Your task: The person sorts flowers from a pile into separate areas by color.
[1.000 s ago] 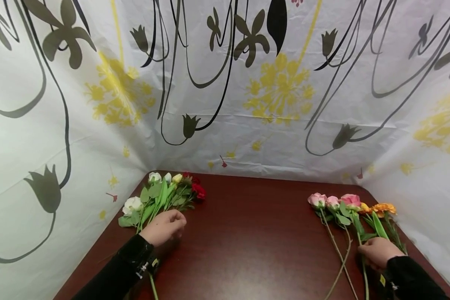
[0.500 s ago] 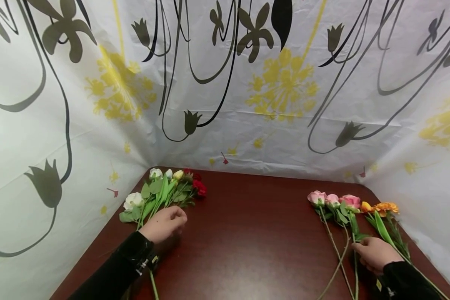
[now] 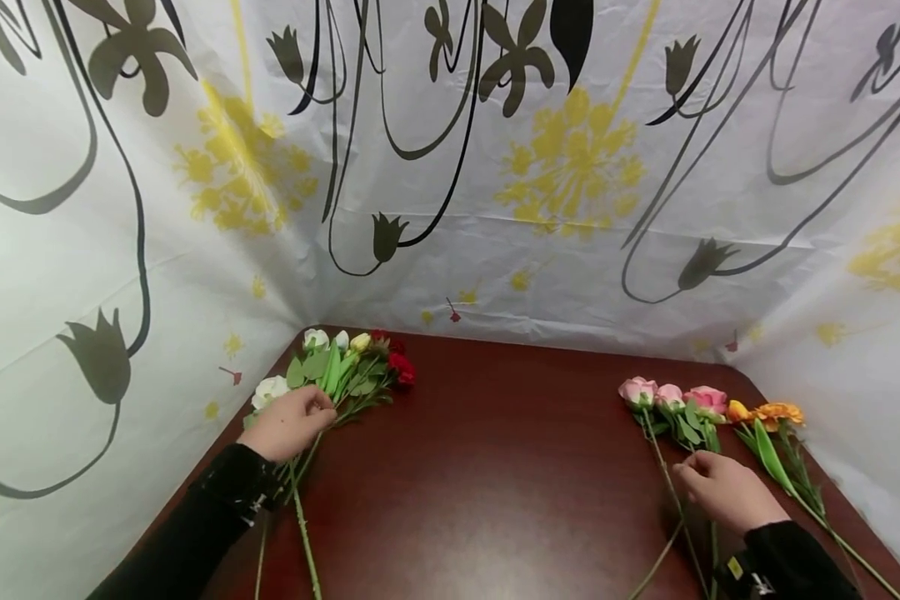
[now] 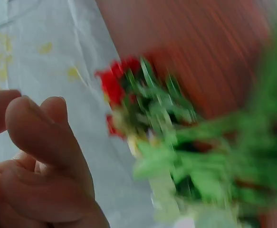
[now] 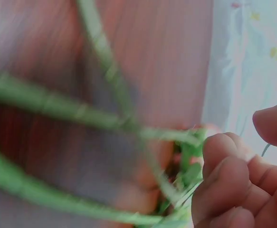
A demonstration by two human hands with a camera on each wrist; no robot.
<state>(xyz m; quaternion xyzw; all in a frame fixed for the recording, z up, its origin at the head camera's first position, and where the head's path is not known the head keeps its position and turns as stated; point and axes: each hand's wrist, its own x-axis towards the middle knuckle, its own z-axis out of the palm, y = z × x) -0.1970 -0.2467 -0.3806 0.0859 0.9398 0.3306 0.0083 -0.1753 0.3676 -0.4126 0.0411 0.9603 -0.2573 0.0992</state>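
My left hand [image 3: 288,423] hovers over the left bunch, fingers loosely bent and nothing between them. Around it lie a white rose [image 3: 270,390], a yellow bud [image 3: 360,342], red flowers [image 3: 401,367] and long green stems [image 3: 305,533]. In the left wrist view the blurred leaves [image 4: 190,171] pass beside the fingers [image 4: 48,161]. My right hand [image 3: 731,490] is over the stems of the pink roses [image 3: 705,400]. The right wrist view has its thumb [image 5: 273,123] apart from the bent fingers, and crossing stems [image 5: 100,118] run beside them.
An orange flower [image 3: 780,414] with an orange bud [image 3: 738,411] and a long stem lies at the right table edge. The dark red wooden table [image 3: 510,467] is enclosed on its back and sides by a white printed curtain [image 3: 435,192].
My right hand has moved left, from the orange flowers' stems to over the pink roses' stems. My left hand has shifted left and up across its bunch.
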